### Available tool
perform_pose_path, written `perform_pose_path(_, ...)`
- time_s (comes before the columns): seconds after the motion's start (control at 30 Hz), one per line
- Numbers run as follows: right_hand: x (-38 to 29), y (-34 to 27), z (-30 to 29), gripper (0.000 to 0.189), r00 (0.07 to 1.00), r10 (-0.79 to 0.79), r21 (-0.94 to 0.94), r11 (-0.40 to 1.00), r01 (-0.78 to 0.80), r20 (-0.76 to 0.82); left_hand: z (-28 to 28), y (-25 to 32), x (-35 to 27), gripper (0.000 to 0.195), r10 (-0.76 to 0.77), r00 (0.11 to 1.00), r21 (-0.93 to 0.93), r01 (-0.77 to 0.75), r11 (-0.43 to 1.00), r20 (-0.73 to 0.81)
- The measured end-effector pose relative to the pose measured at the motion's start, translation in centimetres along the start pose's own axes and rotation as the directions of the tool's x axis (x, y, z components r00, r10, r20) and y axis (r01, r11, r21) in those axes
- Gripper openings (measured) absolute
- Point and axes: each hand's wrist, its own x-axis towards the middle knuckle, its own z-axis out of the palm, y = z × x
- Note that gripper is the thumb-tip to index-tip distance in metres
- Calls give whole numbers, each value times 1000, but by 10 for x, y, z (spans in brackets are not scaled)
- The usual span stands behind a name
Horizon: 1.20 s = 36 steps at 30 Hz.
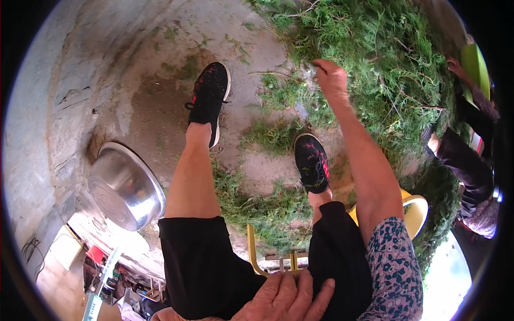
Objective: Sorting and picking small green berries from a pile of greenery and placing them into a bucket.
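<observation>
My right hand [332, 78] reaches over the near side of a large heap of green conifer branches [373, 64], its fingers curled; whether it pinches a sprig cannot be seen. A thin bare twig [275, 74] lies on the ground left of it. My left hand [287, 299] rests with spread fingers near my lap, by the yellow metal frame [252, 248] of a seat, and holds nothing visible. Loose green sprigs [273, 134] are scattered between my feet, which wear black shoes with red patterns.
A steel basin [126, 186] leans at the left near a rough wall [48, 120]. Behind my right arm stands a yellow plastic container [415, 212]. Another person [470, 168] sits at the far right, one hand [455, 66] near the heap and a green container [476, 72].
</observation>
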Motion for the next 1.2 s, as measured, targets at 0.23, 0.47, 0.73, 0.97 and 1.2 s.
perform_pose_path(0.23, 14, 28, 8, 18, 938, -276, -493, 799, 344, 208, 2, -6, 3, 39, 62, 997, 123, -55, 991, -55)
perform_pose_path(0.47, -21, 15, 12, 22, 966, -183, -224, 949, 222, 182, -4, 0, -2, 39, 3, 999, 123, 2, 992, -36)
perform_pose_path(0.73, -20, 14, -12, 27, 920, 270, 26, 957, -289, 285, 8, -1, 4, 39, -8, 999, 96, 12, 995, -45)
perform_pose_path(0.97, -29, -12, 2, 37, 802, 247, 740, 309, -597, 544, -7, -4, 2, 38, 43, 998, 79, -47, 996, 46)
perform_pose_path(1.2, -21, -35, 5, 19, 816, 365, 372, 753, -542, 448, 1, -2, -4, 38, -32, 997, 52, 36, 998, -70)
